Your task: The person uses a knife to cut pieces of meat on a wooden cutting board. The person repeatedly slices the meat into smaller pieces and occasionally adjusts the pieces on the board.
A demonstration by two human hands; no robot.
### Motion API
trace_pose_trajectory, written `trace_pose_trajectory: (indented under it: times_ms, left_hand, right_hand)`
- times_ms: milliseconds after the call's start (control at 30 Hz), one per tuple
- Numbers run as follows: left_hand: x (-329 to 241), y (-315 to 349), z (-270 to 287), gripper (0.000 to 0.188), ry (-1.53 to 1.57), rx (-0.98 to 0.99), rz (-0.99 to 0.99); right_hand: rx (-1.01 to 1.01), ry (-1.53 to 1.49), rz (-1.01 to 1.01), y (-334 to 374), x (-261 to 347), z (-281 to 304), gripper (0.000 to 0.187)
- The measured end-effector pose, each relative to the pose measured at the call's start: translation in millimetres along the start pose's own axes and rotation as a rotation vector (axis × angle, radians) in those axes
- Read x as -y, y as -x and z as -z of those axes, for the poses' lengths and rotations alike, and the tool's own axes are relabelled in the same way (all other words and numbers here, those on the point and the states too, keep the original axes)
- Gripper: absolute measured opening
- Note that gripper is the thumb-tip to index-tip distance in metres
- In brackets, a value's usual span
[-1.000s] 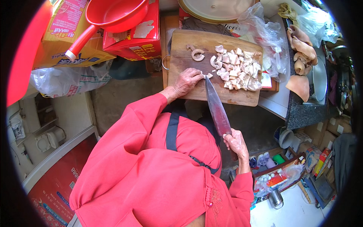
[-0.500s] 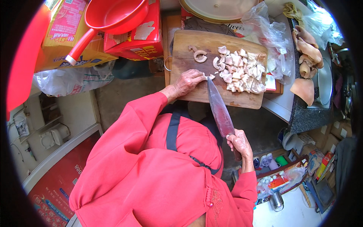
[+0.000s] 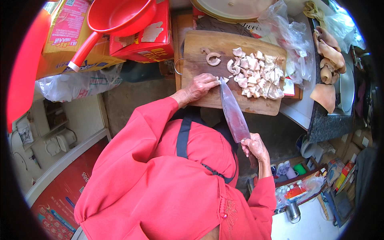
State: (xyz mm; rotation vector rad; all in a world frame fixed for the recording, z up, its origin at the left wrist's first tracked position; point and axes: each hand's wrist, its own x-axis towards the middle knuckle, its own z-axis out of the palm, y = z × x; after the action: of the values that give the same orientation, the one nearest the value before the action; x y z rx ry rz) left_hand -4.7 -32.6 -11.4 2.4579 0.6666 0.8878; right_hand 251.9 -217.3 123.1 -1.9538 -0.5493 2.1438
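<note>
My right hand [image 3: 257, 147] grips the handle of a broad-bladed kitchen knife [image 3: 234, 114], its tip resting at the near part of the wooden cutting board [image 3: 192, 68]. Close beside the tip, my left hand [image 3: 201, 86] is closed, fingertips pinched on a pale strip of meat that they mostly hide. A small bit of meat [image 3: 225, 79] shows just right of the blade. On the board's right half lies a heap of chopped pale meat chunks [image 3: 254, 74]. One curled piece of meat [image 3: 213, 59] lies apart from it, beyond my left hand.
At the far left, a red long-handled pan [image 3: 120, 18] sits over cardboard boxes. Right of the board are clear plastic bags [image 3: 294, 44] and larger uncut meat pieces [image 3: 330, 56] on a dark surface. A large round lid [image 3: 232, 10] lies behind the board.
The knife's tip has shifted slightly forward beside my left fingertips, and my right hand has turned a little on the handle. My left hand stays almost in place.
</note>
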Motion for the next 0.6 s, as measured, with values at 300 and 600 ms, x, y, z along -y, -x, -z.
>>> trace_pose_trajectory:
  times_ms: [300, 600]
  left_hand:
    - [2, 2, 0, 0.026, -0.010, -0.006, -0.033]
    - [1, 1, 2, 0.028, -0.016, 0.021, -0.039]
  right_hand:
    - [0.092, -0.183, -0.006, -12, -9, 6, 0.011]
    - [0.208, -0.427, 0.008, -31, -30, -6, 0.010]
